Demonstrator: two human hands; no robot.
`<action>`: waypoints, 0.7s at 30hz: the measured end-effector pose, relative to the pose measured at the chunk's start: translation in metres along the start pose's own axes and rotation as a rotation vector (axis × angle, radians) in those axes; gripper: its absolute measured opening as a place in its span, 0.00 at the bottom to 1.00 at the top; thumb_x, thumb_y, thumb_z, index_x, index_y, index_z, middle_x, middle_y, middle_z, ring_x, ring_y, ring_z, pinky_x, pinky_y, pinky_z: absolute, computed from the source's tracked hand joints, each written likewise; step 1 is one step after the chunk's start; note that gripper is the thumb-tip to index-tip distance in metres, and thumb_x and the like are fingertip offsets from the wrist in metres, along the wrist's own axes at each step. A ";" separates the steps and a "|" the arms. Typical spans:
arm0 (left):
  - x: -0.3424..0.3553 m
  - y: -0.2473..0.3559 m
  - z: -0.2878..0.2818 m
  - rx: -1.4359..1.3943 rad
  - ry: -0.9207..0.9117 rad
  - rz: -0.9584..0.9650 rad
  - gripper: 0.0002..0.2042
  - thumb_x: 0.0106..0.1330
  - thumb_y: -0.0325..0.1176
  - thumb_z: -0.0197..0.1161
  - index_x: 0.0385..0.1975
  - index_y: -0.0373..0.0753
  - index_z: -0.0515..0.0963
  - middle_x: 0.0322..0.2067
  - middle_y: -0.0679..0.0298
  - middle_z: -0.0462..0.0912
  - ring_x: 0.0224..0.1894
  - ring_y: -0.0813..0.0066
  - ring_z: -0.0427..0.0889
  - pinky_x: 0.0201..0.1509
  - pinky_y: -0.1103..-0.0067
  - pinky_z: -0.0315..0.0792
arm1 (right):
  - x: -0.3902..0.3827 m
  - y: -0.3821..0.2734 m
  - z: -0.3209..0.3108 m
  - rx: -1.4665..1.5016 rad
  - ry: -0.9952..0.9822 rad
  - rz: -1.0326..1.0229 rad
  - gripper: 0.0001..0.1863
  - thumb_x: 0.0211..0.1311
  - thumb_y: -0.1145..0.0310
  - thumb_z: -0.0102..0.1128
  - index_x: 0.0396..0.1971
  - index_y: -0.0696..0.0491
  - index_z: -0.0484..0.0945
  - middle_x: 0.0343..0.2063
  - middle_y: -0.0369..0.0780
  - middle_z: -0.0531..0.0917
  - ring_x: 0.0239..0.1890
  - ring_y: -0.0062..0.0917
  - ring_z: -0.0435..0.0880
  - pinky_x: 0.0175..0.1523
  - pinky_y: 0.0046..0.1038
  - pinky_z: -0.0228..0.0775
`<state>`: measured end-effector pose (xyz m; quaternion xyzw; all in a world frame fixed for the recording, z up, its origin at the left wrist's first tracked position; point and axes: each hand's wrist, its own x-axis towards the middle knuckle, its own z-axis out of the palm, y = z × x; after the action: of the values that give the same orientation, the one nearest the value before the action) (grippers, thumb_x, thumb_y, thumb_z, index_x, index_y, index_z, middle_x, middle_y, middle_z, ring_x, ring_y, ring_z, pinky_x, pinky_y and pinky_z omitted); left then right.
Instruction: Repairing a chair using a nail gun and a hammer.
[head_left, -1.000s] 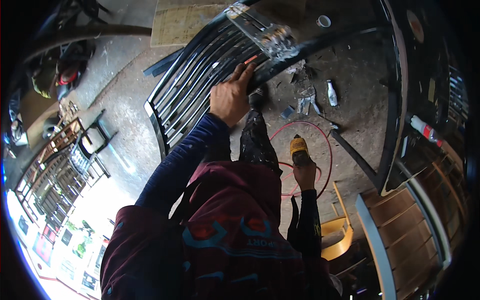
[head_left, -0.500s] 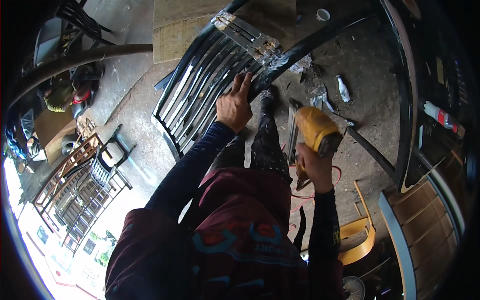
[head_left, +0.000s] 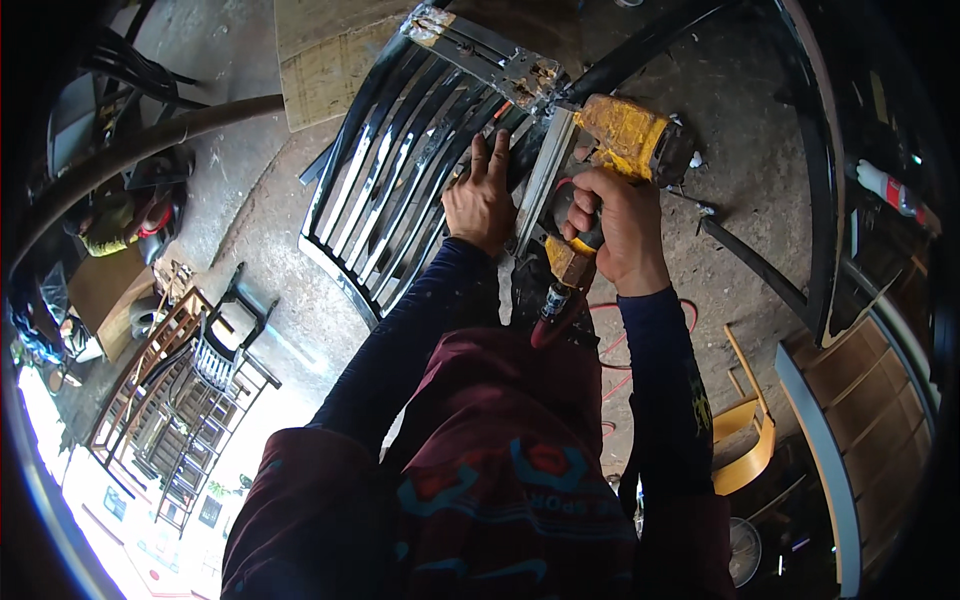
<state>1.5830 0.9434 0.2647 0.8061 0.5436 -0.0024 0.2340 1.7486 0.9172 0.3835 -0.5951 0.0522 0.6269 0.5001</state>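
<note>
My right hand (head_left: 622,225) is closed round the grip of a worn yellow air nail gun (head_left: 622,133). The gun's silver magazine (head_left: 547,172) slants down past my left hand, and its nose meets the black frame near a scuffed crosspiece (head_left: 480,55). My left hand (head_left: 482,203) lies with fingers stretched out on the glossy black slatted chair back (head_left: 385,165), beside the magazine. Its thumb is hard to make out. An air fitting with a red hose (head_left: 550,325) hangs from the gun's lower end.
More red hose (head_left: 690,320) lies on the concrete floor at my right. A yellow curved chair part (head_left: 745,440) and a slatted wooden panel (head_left: 860,420) stand at lower right. Brown chair frames (head_left: 165,390) are stacked at left. A plastic bottle (head_left: 890,190) lies far right.
My right hand has brought the nail gun up and left, from beside my leg to the chair frame. My left hand has shifted slightly right and stays on the chair back.
</note>
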 end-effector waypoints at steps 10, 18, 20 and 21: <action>0.002 -0.004 -0.001 -0.038 -0.010 0.019 0.38 0.55 0.25 0.59 0.70 0.50 0.59 0.66 0.46 0.64 0.40 0.53 0.85 0.42 0.63 0.79 | 0.006 0.000 -0.001 0.050 -0.027 -0.006 0.18 0.55 0.77 0.57 0.48 0.58 0.73 0.15 0.32 0.69 0.11 0.18 0.66 0.18 0.26 0.64; 0.000 -0.006 0.009 -0.062 0.057 0.063 0.38 0.53 0.26 0.59 0.70 0.48 0.60 0.64 0.44 0.66 0.36 0.52 0.86 0.38 0.62 0.80 | 0.005 0.002 0.003 -0.028 0.048 0.017 0.10 0.56 0.78 0.55 0.39 0.56 0.73 0.15 0.32 0.69 0.11 0.17 0.67 0.17 0.26 0.63; 0.008 -0.007 0.002 -0.062 0.066 0.078 0.38 0.53 0.28 0.59 0.70 0.46 0.58 0.64 0.41 0.66 0.34 0.53 0.86 0.35 0.63 0.79 | 0.018 0.005 0.002 -0.042 0.009 0.041 0.09 0.57 0.77 0.54 0.39 0.55 0.73 0.15 0.31 0.68 0.12 0.16 0.66 0.19 0.25 0.63; 0.008 -0.005 0.001 -0.063 0.072 0.085 0.38 0.53 0.28 0.59 0.70 0.46 0.58 0.64 0.41 0.66 0.34 0.53 0.86 0.35 0.63 0.79 | 0.017 0.001 0.003 -0.109 -0.011 0.024 0.12 0.58 0.75 0.54 0.43 0.54 0.73 0.15 0.30 0.67 0.13 0.15 0.65 0.21 0.26 0.64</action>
<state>1.5820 0.9516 0.2595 0.8203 0.5166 0.0538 0.2394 1.7489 0.9285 0.3699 -0.6174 0.0221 0.6381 0.4596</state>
